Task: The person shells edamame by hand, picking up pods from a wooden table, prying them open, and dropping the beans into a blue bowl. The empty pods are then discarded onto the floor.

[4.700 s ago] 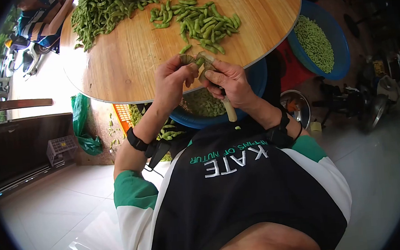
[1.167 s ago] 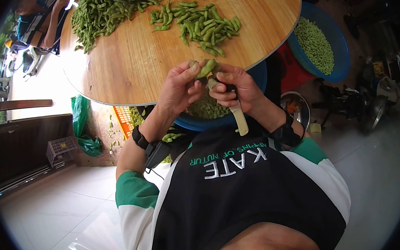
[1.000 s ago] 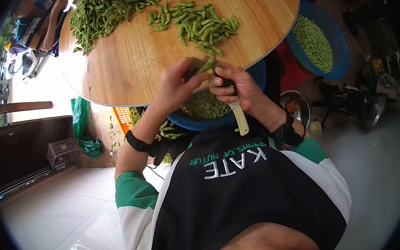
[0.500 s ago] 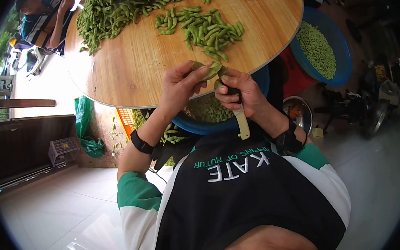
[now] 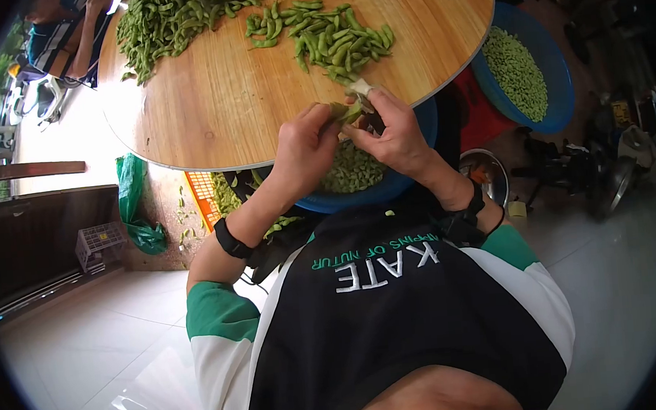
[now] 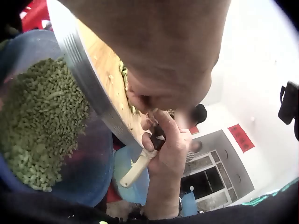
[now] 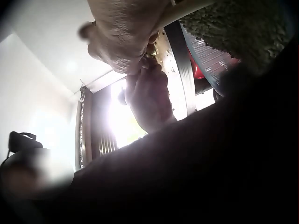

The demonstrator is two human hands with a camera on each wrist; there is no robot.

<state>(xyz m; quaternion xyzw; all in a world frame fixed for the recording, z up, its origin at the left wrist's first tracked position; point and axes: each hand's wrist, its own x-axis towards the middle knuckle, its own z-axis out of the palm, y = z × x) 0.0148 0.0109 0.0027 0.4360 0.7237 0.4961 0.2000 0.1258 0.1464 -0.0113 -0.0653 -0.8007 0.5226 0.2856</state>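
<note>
Near the table's edge, the left hand (image 5: pixel 307 149) pinches a green pod (image 5: pixel 348 114) between thumb and fingers. Touching the same pod from the other side is the right hand (image 5: pixel 397 136), turned with its fingers toward the left one. A knife with a cream handle (image 6: pixel 136 171) is gripped in the right hand (image 6: pixel 169 156), as the left wrist view shows; its handle (image 7: pixel 184 12) also crosses the top of the right wrist view. The blade is mostly hidden. Below both hands sits a blue basin (image 5: pixel 388 191) holding shelled beans (image 5: pixel 352 171).
Loose pods (image 5: pixel 342 42) and a large pod pile (image 5: pixel 175 20) lie on the round wooden table (image 5: pixel 205 107). Another blue tub (image 5: pixel 561 82) of beans stands at right, beside a metal bowl (image 5: pixel 502 183). An orange basket (image 5: pixel 202 192) is at left. Other people sit across the table.
The right hand has turned, so the knife handle no longer hangs below it in the head view. Its fingers have moved in against the pod. The left hand has shifted slightly right and down.
</note>
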